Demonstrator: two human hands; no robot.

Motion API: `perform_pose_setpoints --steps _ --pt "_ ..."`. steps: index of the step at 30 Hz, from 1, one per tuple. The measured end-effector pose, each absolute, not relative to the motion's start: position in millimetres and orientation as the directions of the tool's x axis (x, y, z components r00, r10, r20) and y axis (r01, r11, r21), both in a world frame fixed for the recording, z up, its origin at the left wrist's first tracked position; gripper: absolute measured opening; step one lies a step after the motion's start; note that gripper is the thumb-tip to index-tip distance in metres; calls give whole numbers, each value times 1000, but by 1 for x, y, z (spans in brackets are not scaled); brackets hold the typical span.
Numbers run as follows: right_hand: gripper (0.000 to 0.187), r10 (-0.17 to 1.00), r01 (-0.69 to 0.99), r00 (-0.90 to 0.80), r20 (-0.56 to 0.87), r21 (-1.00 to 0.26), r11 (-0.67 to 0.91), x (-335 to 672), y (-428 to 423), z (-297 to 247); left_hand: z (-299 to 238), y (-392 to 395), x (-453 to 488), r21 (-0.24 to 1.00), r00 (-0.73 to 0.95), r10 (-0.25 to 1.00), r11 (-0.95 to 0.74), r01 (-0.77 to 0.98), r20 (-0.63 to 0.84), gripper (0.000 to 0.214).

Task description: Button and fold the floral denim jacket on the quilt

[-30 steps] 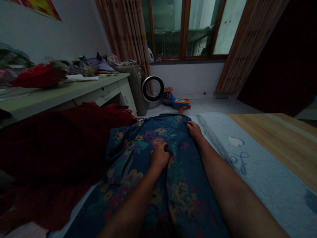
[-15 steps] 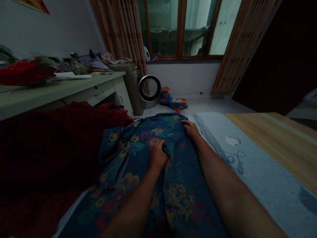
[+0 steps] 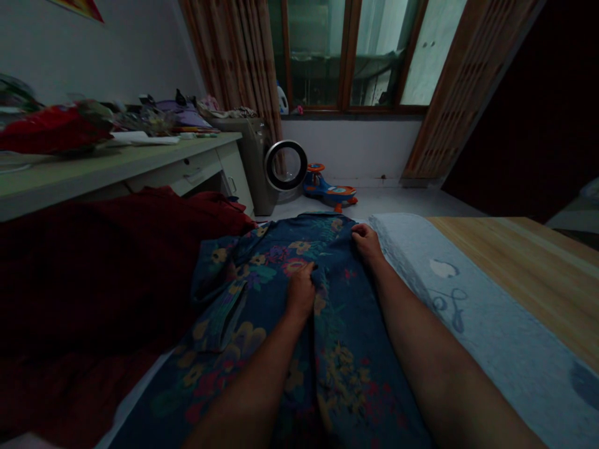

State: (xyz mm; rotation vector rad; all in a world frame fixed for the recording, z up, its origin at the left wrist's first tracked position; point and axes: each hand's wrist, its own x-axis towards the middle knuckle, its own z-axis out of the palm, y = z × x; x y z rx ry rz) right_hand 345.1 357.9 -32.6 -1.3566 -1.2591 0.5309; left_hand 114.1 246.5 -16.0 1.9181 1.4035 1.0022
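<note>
A dark blue garment with a colourful flower print [image 3: 262, 305] lies spread out before me, collar end away from me and a wide short sleeve on the left. Its lower end runs out of view beneath my arms. My left hand [image 3: 301, 290] is closed on the cloth at the middle, where a lengthwise fold or edge runs. Farther up, my right hand [image 3: 367, 242] pinches the garment's right edge near the shoulder. The right sleeve does not show.
Dark red cloth [image 3: 93, 268] is heaped on the left. A pale blue blanket [image 3: 421, 287] and a wooden board surface [image 3: 515, 262] lie on the right. Beyond stand a cluttered desk [image 3: 187, 153], a washing machine with its round door [image 3: 286, 165] ajar and a ride-on toy [image 3: 330, 190].
My right hand's fingers, stretched out over the cloth before, are now curled in at the garment's edge. My left hand stays at the middle. The view has shifted slightly.
</note>
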Motion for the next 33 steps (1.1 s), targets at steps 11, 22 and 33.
perform_pose_setpoints --steps 11,22,33 --pt "38 855 193 479 198 -974 118 356 361 -38 -15 248 109 962 71 988 -149 229 137 24" --pt "40 886 144 439 147 -985 92 351 357 -36 -8 247 110 839 157 966 258 -479 -207 27" --pt "40 887 85 444 124 -992 96 353 359 -36 -11 250 108 911 13 980 191 -365 -200 25"
